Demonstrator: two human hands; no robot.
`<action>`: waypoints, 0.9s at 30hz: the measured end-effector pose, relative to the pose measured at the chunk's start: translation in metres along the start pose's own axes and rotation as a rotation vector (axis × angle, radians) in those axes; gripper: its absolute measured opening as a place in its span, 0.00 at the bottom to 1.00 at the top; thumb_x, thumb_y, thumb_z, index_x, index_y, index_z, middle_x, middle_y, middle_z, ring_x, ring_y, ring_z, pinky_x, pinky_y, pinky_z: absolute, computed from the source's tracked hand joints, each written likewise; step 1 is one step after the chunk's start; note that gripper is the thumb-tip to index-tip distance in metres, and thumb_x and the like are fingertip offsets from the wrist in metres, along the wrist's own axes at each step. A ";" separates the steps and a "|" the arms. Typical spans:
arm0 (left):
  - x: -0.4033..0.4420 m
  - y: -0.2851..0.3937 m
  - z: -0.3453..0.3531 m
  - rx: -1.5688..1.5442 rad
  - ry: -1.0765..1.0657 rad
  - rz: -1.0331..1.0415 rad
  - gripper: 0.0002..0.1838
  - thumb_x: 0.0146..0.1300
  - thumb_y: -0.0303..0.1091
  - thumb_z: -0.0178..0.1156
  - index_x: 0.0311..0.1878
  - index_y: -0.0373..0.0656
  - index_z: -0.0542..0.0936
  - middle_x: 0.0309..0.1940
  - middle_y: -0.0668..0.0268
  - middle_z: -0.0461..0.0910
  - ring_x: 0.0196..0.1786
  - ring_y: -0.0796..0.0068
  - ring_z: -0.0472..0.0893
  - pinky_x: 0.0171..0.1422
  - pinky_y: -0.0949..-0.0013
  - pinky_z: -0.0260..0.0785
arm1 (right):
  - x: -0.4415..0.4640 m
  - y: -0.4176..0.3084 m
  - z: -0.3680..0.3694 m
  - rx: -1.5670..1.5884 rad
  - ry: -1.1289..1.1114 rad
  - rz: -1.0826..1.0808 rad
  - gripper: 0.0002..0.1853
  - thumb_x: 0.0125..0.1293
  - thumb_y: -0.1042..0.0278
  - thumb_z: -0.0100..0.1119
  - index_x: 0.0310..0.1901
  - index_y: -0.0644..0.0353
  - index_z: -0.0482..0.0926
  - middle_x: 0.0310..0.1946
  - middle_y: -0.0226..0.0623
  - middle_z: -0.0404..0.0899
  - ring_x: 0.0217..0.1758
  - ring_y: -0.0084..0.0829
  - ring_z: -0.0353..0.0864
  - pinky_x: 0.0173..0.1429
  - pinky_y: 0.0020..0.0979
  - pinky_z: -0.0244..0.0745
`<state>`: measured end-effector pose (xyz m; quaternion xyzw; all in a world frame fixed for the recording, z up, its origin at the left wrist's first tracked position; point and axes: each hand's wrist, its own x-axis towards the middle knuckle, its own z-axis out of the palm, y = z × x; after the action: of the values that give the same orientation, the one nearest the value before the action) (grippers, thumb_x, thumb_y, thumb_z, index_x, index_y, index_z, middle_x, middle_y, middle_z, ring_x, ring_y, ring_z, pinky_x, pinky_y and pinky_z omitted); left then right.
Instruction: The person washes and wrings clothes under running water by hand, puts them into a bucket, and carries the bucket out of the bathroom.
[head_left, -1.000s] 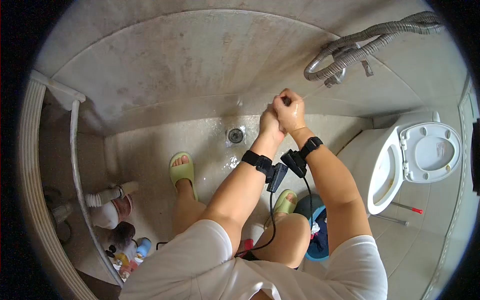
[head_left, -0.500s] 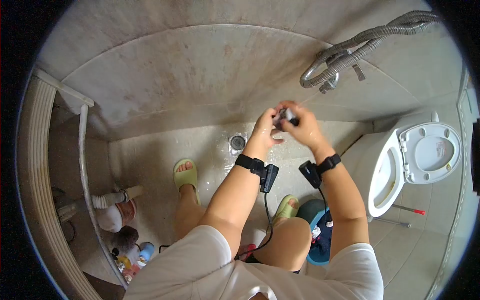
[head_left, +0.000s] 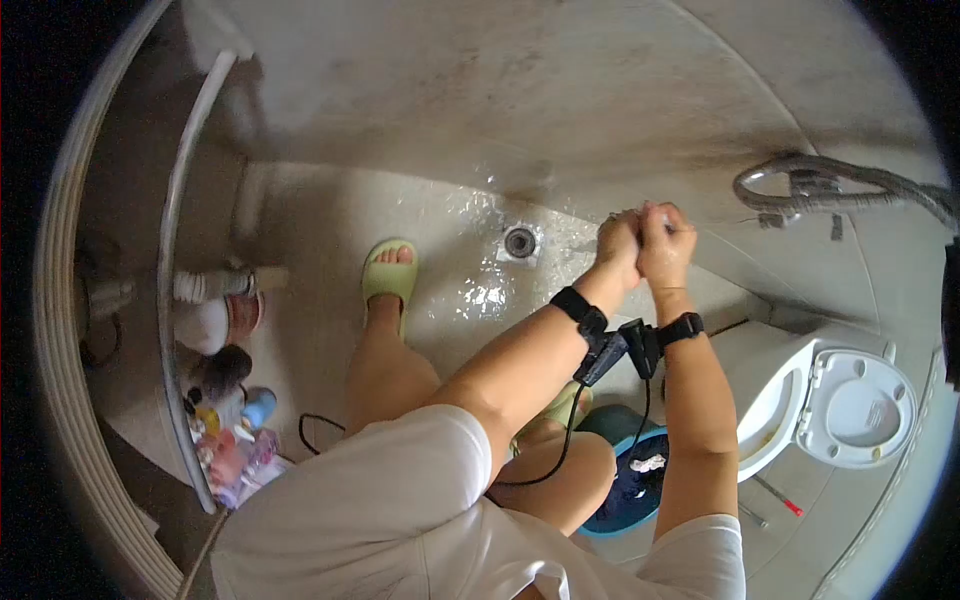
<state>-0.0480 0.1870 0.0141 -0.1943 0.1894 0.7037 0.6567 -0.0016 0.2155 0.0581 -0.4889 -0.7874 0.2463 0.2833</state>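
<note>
My left hand [head_left: 620, 248] and my right hand [head_left: 665, 245] are pressed together near the wall, both with curled fingers. What lies between them is almost wholly hidden; only a small greyish bit shows by the fingertips, too little to name. Water glistens on the tiled floor below and to the left of the hands, around a square floor drain [head_left: 519, 242]. Each wrist wears a black strap with a small black box and a cable.
A blue-green tub [head_left: 597, 523] with dark cloth stands by my right knee. The white toilet [head_left: 795, 395] is to the right, a metal shower hose [head_left: 850, 195] above it. Several bottles [head_left: 258, 408] lie at the left behind a pale pipe [head_left: 172, 270].
My view has turned. Both hands have moved right and closed tightly together; the small dark and greyish thing seen between them earlier is now mostly hidden. More water shows on the floor.
</note>
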 end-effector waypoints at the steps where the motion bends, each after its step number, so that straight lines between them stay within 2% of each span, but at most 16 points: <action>1: 0.001 0.000 0.000 0.113 -0.020 0.031 0.07 0.58 0.34 0.50 0.32 0.43 0.74 0.29 0.63 0.74 0.33 0.70 0.75 0.38 0.65 0.69 | 0.001 0.009 0.002 0.004 -0.028 -0.005 0.11 0.57 0.67 0.56 0.24 0.66 0.76 0.21 0.39 0.77 0.25 0.26 0.74 0.34 0.25 0.69; 5: 0.012 -0.008 -0.003 0.750 0.326 0.309 0.11 0.56 0.33 0.48 0.32 0.34 0.73 0.28 0.54 0.76 0.31 0.62 0.76 0.37 0.62 0.67 | 0.010 0.028 -0.004 0.538 -0.040 0.335 0.09 0.59 0.65 0.54 0.29 0.63 0.77 0.24 0.33 0.77 0.27 0.26 0.76 0.34 0.24 0.70; 8: -0.010 0.005 0.013 1.006 0.355 0.403 0.12 0.56 0.35 0.49 0.34 0.34 0.74 0.33 0.51 0.76 0.35 0.61 0.76 0.40 0.65 0.68 | 0.006 0.017 -0.013 0.878 -0.153 0.579 0.10 0.59 0.64 0.54 0.38 0.61 0.76 0.29 0.32 0.77 0.32 0.26 0.76 0.36 0.26 0.72; 9: -0.008 0.006 0.013 1.075 0.327 0.570 0.13 0.56 0.35 0.50 0.36 0.33 0.73 0.36 0.52 0.76 0.37 0.61 0.77 0.42 0.65 0.68 | 0.002 0.008 -0.020 1.048 -0.209 0.708 0.13 0.59 0.63 0.54 0.43 0.61 0.74 0.33 0.31 0.76 0.34 0.26 0.77 0.37 0.27 0.73; 11: -0.004 0.010 0.014 1.136 0.296 0.739 0.14 0.55 0.36 0.50 0.38 0.33 0.73 0.38 0.52 0.77 0.40 0.61 0.77 0.44 0.66 0.68 | -0.002 0.000 -0.031 0.997 -0.262 0.791 0.16 0.59 0.65 0.55 0.47 0.63 0.72 0.37 0.32 0.75 0.38 0.24 0.76 0.40 0.28 0.74; 13: 0.005 0.011 0.008 0.922 0.087 0.386 0.15 0.55 0.35 0.50 0.41 0.35 0.73 0.42 0.56 0.76 0.43 0.61 0.76 0.47 0.65 0.68 | 0.001 0.019 -0.036 0.844 -0.200 0.504 0.14 0.58 0.71 0.54 0.46 0.61 0.73 0.37 0.32 0.76 0.38 0.27 0.76 0.42 0.27 0.73; 14: 0.010 0.007 0.005 0.657 0.001 0.316 0.15 0.55 0.36 0.49 0.43 0.40 0.74 0.42 0.60 0.76 0.44 0.63 0.75 0.49 0.64 0.68 | 0.002 0.025 -0.042 0.559 -0.189 0.364 0.13 0.55 0.77 0.53 0.44 0.59 0.75 0.37 0.34 0.77 0.39 0.29 0.76 0.44 0.27 0.72; 15: 0.001 0.018 0.007 0.656 -0.002 0.321 0.15 0.55 0.36 0.49 0.43 0.40 0.74 0.42 0.60 0.76 0.44 0.63 0.75 0.49 0.64 0.68 | -0.002 0.011 -0.044 0.559 -0.190 0.359 0.13 0.55 0.77 0.53 0.44 0.59 0.75 0.37 0.34 0.77 0.39 0.29 0.76 0.44 0.27 0.72; 17: -0.025 0.052 0.020 0.394 -0.030 -0.360 0.15 0.54 0.37 0.48 0.43 0.42 0.75 0.44 0.60 0.75 0.45 0.64 0.75 0.49 0.63 0.68 | -0.007 -0.023 -0.043 0.098 -0.173 -0.232 0.12 0.51 0.78 0.55 0.39 0.60 0.76 0.36 0.35 0.78 0.38 0.30 0.76 0.43 0.27 0.70; 19: -0.020 0.051 0.020 0.321 -0.013 -0.410 0.16 0.58 0.44 0.48 0.41 0.43 0.76 0.39 0.62 0.77 0.40 0.66 0.76 0.46 0.63 0.70 | -0.008 -0.034 -0.036 0.024 -0.179 -0.306 0.08 0.48 0.77 0.57 0.33 0.62 0.75 0.32 0.39 0.78 0.36 0.35 0.77 0.41 0.31 0.70; 21: -0.011 0.041 0.015 0.125 -0.207 -0.428 0.24 0.61 0.59 0.42 0.29 0.47 0.72 0.29 0.69 0.76 0.35 0.74 0.76 0.40 0.71 0.68 | -0.012 -0.055 -0.025 -0.123 -0.230 -0.587 0.06 0.46 0.76 0.59 0.28 0.61 0.73 0.28 0.41 0.76 0.34 0.41 0.76 0.41 0.33 0.69; 22: -0.013 0.039 0.010 0.074 -0.316 -0.419 0.27 0.59 0.65 0.42 0.25 0.49 0.69 0.24 0.71 0.74 0.32 0.76 0.76 0.37 0.70 0.68 | -0.013 -0.057 -0.019 -0.114 -0.211 -0.544 0.07 0.46 0.74 0.62 0.23 0.62 0.71 0.25 0.41 0.74 0.31 0.42 0.74 0.38 0.34 0.68; 23: -0.006 0.034 0.006 0.072 -0.317 -0.419 0.27 0.59 0.65 0.42 0.25 0.49 0.69 0.24 0.71 0.74 0.32 0.76 0.76 0.37 0.70 0.68 | -0.012 -0.053 -0.016 -0.115 -0.212 -0.543 0.07 0.46 0.74 0.62 0.23 0.62 0.71 0.25 0.41 0.74 0.31 0.42 0.74 0.38 0.34 0.68; 25: -0.001 0.032 0.004 -0.214 -0.644 -0.364 0.24 0.62 0.59 0.43 0.23 0.49 0.67 0.25 0.70 0.73 0.32 0.76 0.75 0.36 0.69 0.69 | -0.006 -0.043 -0.009 -0.041 -0.188 -0.459 0.09 0.46 0.72 0.63 0.21 0.61 0.70 0.23 0.40 0.73 0.29 0.43 0.72 0.36 0.35 0.67; 26: -0.001 0.023 0.007 -0.282 -0.516 -0.255 0.18 0.65 0.50 0.44 0.25 0.48 0.68 0.26 0.69 0.72 0.30 0.76 0.74 0.33 0.70 0.69 | -0.002 -0.034 -0.005 -0.066 -0.144 -0.501 0.11 0.50 0.69 0.62 0.21 0.62 0.70 0.19 0.38 0.71 0.25 0.35 0.71 0.33 0.32 0.65; 27: -0.003 0.020 0.008 -0.284 -0.513 -0.259 0.18 0.65 0.50 0.44 0.25 0.48 0.68 0.26 0.69 0.72 0.30 0.76 0.74 0.33 0.70 0.69 | -0.002 -0.039 -0.004 -0.068 -0.145 -0.496 0.11 0.50 0.69 0.62 0.21 0.62 0.70 0.19 0.38 0.71 0.25 0.35 0.71 0.33 0.32 0.65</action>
<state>-0.0684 0.1876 0.0228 -0.1230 -0.1088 0.6596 0.7335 -0.0225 0.1985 0.0864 -0.2714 -0.9092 0.1772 0.2614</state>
